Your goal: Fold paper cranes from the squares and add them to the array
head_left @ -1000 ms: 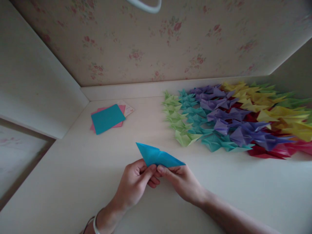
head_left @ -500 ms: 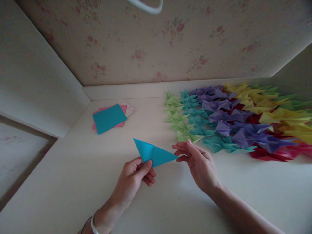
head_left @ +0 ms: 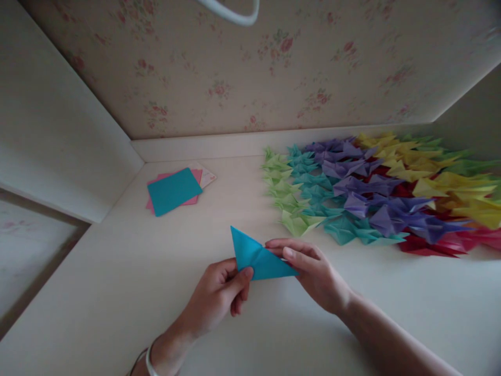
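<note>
A bright blue sheet of origami paper [head_left: 270, 262], folded into a triangle with a crease down its middle, is held above the table. My left hand [head_left: 223, 291] pinches its lower edge, thumb in front and the other fingers curled behind. At the upper right edge is my right hand [head_left: 313, 266], its thumb and fingers closed around the paper near the right corner. Part of its fingertips is hidden behind the sheet.
Rows of folded paper pieces in green, teal [head_left: 344, 230], purple [head_left: 385, 216], yellow and red cover the table's right side. Teal and pink sheets [head_left: 175, 191] lie stacked at the left. A white cable [head_left: 235, 15] hangs before the floral wall [head_left: 219, 104].
The folded paper has moved right and slightly down, tilting its right corner lower. My right hand has closed in from the corner to the upper right edge.
</note>
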{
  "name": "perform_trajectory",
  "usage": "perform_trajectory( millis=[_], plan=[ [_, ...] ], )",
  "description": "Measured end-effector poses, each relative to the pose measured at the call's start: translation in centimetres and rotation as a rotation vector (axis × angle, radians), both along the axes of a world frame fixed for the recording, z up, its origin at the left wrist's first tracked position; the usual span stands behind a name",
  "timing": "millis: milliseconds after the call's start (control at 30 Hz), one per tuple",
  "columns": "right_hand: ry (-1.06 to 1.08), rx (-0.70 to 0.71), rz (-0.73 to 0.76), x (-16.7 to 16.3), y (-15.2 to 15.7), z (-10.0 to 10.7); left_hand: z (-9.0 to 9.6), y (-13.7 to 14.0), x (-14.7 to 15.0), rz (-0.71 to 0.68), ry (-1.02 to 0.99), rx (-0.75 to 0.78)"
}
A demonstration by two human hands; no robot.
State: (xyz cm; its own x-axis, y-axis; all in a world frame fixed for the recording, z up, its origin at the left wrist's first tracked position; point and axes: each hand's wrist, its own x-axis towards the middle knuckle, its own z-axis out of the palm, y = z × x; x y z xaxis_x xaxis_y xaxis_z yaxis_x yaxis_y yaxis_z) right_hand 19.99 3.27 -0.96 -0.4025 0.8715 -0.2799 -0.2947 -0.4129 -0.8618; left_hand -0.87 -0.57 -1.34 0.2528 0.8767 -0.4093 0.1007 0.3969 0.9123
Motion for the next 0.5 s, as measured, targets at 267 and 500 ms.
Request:
perform_trajectory(
  millis=[267, 500],
  plan=[
    [-0.103, -0.003, 0.351, -0.5, -0.4, 0.4, 0.6, -0.4, 0.3, -0.29, 0.088, -0.051],
    [-0.162, -0.001, 0.326, -1.0, -0.7, -0.1, 0.4, -0.6, 0.6, -0.329, 0.165, -0.017]
  ],
)
